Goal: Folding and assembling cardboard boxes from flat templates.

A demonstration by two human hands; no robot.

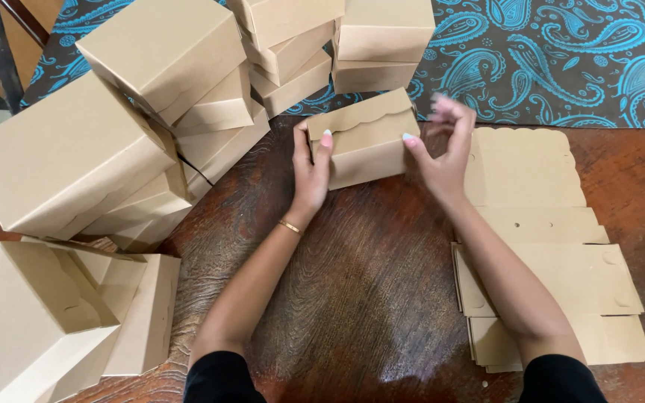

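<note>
A small brown cardboard box (363, 145) with a scalloped lid flap stands on the dark wooden table (352, 283), just beyond the middle. My left hand (310, 170) grips its left end, thumb on the front, a thin gold bracelet on the wrist. My right hand (442, 153) presses the right end with the thumb, while its fingers are raised and blurred above the box's corner.
Stacks of folded brown boxes (151, 97) crowd the left side and back, with more at the near left (46, 321). A pile of flat unfolded box blanks (554, 246) lies to the right. A blue paisley cloth (561, 52) covers the far side.
</note>
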